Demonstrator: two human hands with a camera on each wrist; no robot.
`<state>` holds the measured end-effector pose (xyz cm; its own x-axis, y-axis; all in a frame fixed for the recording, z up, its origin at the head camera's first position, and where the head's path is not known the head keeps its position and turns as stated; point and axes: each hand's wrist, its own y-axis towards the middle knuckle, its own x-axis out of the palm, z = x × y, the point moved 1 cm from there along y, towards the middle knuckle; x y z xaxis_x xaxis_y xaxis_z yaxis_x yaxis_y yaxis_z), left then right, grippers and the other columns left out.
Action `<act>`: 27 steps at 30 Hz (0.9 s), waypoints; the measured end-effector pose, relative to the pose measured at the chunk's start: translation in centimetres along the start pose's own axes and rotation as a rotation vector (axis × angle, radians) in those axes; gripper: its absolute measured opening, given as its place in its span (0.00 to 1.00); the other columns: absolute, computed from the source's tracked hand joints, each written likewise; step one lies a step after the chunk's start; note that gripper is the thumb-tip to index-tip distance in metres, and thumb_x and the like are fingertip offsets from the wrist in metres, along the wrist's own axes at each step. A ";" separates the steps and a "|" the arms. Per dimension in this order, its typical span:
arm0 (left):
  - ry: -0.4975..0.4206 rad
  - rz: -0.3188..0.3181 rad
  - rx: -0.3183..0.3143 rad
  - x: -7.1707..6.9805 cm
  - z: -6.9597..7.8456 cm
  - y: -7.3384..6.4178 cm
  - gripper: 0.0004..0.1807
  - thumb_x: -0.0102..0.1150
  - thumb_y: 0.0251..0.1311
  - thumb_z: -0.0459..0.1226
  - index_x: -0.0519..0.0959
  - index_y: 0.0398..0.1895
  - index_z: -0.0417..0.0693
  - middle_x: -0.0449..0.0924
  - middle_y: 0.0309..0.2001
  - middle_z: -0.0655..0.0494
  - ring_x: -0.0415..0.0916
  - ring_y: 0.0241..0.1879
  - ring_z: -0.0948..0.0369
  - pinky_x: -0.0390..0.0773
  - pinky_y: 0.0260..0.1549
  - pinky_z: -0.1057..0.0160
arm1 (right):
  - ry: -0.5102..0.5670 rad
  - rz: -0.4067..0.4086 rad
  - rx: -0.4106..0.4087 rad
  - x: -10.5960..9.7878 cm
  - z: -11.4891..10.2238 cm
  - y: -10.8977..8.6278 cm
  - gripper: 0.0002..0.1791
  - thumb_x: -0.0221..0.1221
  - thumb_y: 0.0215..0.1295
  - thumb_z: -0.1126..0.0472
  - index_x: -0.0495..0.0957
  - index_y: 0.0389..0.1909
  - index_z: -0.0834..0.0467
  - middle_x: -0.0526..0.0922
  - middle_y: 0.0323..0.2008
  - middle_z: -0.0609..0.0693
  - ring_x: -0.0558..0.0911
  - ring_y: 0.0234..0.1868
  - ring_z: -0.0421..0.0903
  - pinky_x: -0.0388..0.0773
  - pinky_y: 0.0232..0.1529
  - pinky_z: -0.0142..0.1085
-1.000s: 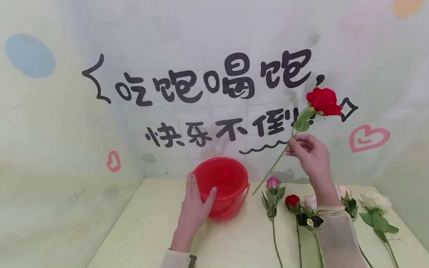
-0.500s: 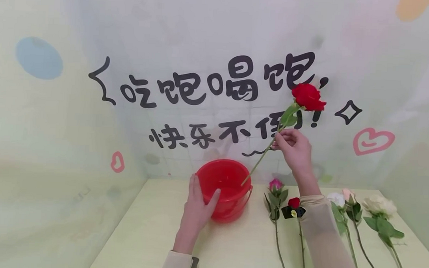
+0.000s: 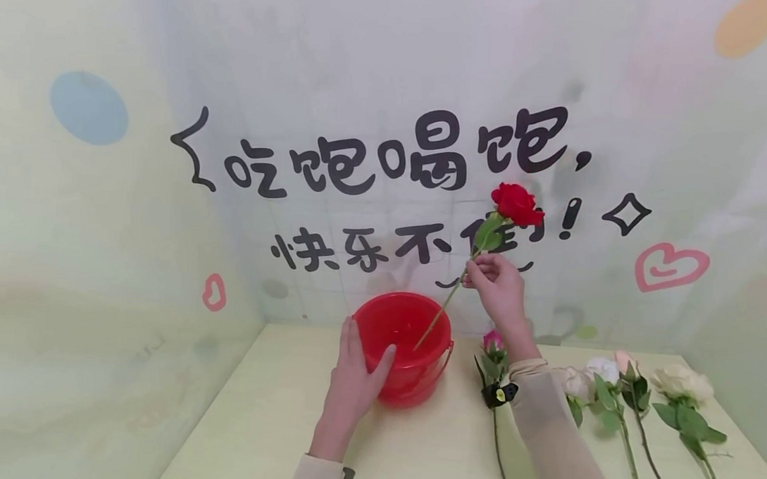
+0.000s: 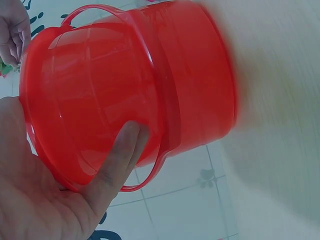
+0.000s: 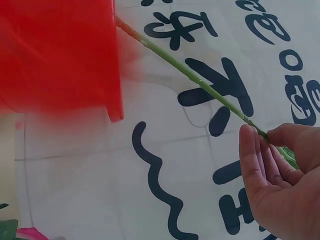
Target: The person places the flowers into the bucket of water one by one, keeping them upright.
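Red fabric-looking rose point(image 3: 516, 204), centre-right, probably light, bendy; right grip point(image 3: 499, 291) pinches thin green stem point(image 3: 439, 314) below leaves point(image 3: 489, 233), likely best hold; straight-fingered left grip point(image 3: 353, 383) touches red plastic bucket point(image 3: 410, 390).

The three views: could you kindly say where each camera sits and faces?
Head: worn there, facing forward and down at the bucket; left hand and right hand show.
Left wrist: worn there, facing the bucket's outside; left hand and part of right hand show.
Right wrist: worn there, facing rose stem and bucket; right hand shows.
Head and right wrist share the rose stem.
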<state>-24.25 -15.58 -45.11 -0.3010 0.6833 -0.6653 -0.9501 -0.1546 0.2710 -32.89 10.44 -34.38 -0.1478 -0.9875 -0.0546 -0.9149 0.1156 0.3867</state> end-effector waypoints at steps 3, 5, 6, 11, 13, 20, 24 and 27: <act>0.007 0.000 0.004 0.0 -0.1 0.0 0.59 0.69 0.64 0.57 0.43 0.87 0.49 0.49 0.83 0.47 0.65 0.73 0.41 0.86 0.49 0.38 | -0.004 -0.016 -0.004 1.1 0.3 -0.2 0.14 0.62 0.76 0.64 0.77 0.52 0.72 0.85 0.43 0.68 0.87 0.31 0.36 0.87 0.41 0.29; 0.011 0.001 0.006 0.0 -0.2 0.0 0.59 0.68 0.65 0.57 0.43 0.87 0.48 0.49 0.83 0.47 0.65 0.73 0.41 0.86 0.49 0.38 | 0.002 -0.027 -0.010 1.7 0.6 -0.3 0.13 0.62 0.76 0.65 0.77 0.51 0.72 0.85 0.42 0.68 0.87 0.31 0.36 0.87 0.40 0.29; 0.011 0.002 0.007 0.0 -0.3 0.0 0.59 0.68 0.65 0.57 0.43 0.87 0.48 0.50 0.83 0.47 0.65 0.73 0.41 0.86 0.49 0.37 | 0.006 -0.032 -0.010 2.0 0.8 -0.3 0.12 0.62 0.75 0.66 0.77 0.51 0.72 0.85 0.41 0.68 0.87 0.32 0.36 0.87 0.39 0.30; 0.009 0.002 0.015 0.0 -0.4 0.0 0.59 0.69 0.65 0.56 0.43 0.87 0.47 0.50 0.83 0.47 0.65 0.73 0.41 0.86 0.49 0.37 | -0.005 -0.052 0.018 2.9 1.8 -0.5 0.13 0.63 0.75 0.65 0.78 0.51 0.70 0.86 0.41 0.66 0.89 0.33 0.41 0.88 0.41 0.32; 0.007 0.002 0.018 0.0 -0.4 0.0 0.59 0.69 0.65 0.56 0.43 0.87 0.47 0.50 0.83 0.47 0.65 0.73 0.41 0.86 0.49 0.37 | -0.028 -0.059 0.035 3.2 2.2 -0.7 0.13 0.62 0.76 0.64 0.78 0.52 0.69 0.86 0.42 0.65 0.90 0.34 0.42 0.88 0.42 0.33; 0.007 -0.001 0.023 -0.1 -0.4 0.0 0.58 0.68 0.65 0.55 0.43 0.87 0.48 0.49 0.83 0.48 0.65 0.74 0.41 0.86 0.50 0.37 | -0.062 -0.092 0.065 4.4 3.4 -1.4 0.11 0.62 0.76 0.64 0.78 0.51 0.68 0.86 0.41 0.64 0.90 0.37 0.50 0.89 0.46 0.40; 0.002 -0.004 0.025 -0.1 -0.6 0.0 0.58 0.69 0.65 0.55 0.43 0.87 0.48 0.49 0.83 0.48 0.66 0.73 0.41 0.86 0.50 0.38 | -0.082 -0.109 0.076 5.0 3.6 -1.9 0.11 0.62 0.75 0.63 0.79 0.50 0.68 0.87 0.40 0.63 0.90 0.37 0.51 0.89 0.46 0.38; 0.001 -0.002 0.034 -0.1 -0.7 0.0 0.59 0.70 0.64 0.54 0.43 0.87 0.48 0.49 0.83 0.48 0.66 0.73 0.42 0.86 0.50 0.39 | -0.110 -0.126 0.090 5.4 3.7 -2.3 0.11 0.62 0.75 0.62 0.80 0.50 0.66 0.87 0.41 0.61 0.90 0.38 0.53 0.89 0.48 0.40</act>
<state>-24.24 -16.16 -45.48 -0.2989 0.6831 -0.6664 -0.9474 -0.1290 0.2927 -32.94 5.24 -38.96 -0.0656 -0.9776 -0.1998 -0.9581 0.0058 0.2864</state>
